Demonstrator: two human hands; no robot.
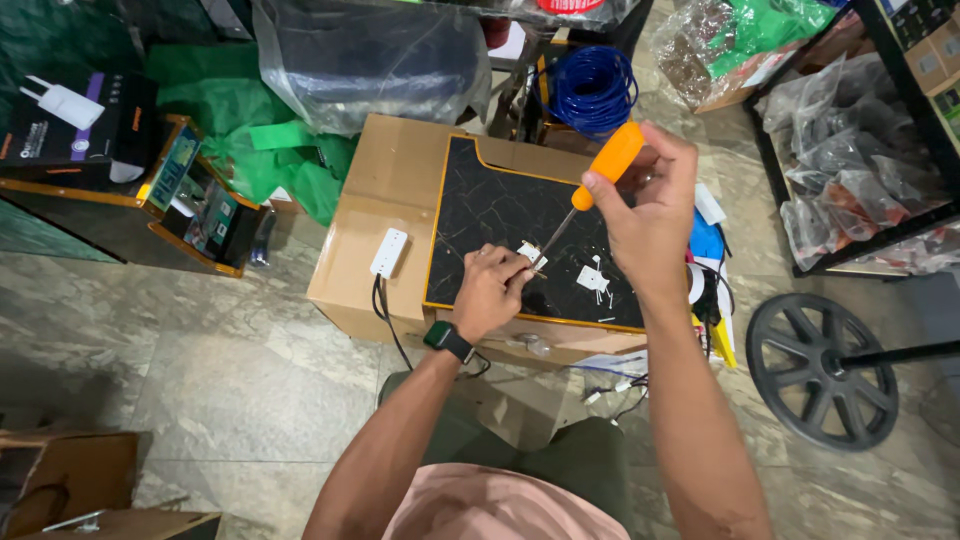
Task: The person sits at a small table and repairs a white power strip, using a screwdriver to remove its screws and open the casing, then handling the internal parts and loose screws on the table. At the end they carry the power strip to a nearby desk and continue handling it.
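My right hand (pixel 648 205) grips an orange-handled screwdriver (pixel 610 160), its shaft slanting down-left onto a small white plastic part (pixel 531 254). My left hand (pixel 490 292), with a dark smartwatch on the wrist, pinches that part against a black marbled board (pixel 490 205) with an orange edge. The board lies on a cardboard box (pixel 395 185). Other small white pieces (pixel 594 280) lie on the board to the right of the tip.
A white socket block (pixel 389 252) with a black cable sits on the box's left side. A blue wire coil (pixel 592 88) is behind the box. Green and clear plastic bags, a display case at left, a black shelf rack and a wheel-shaped stand base (pixel 822 368) at right.
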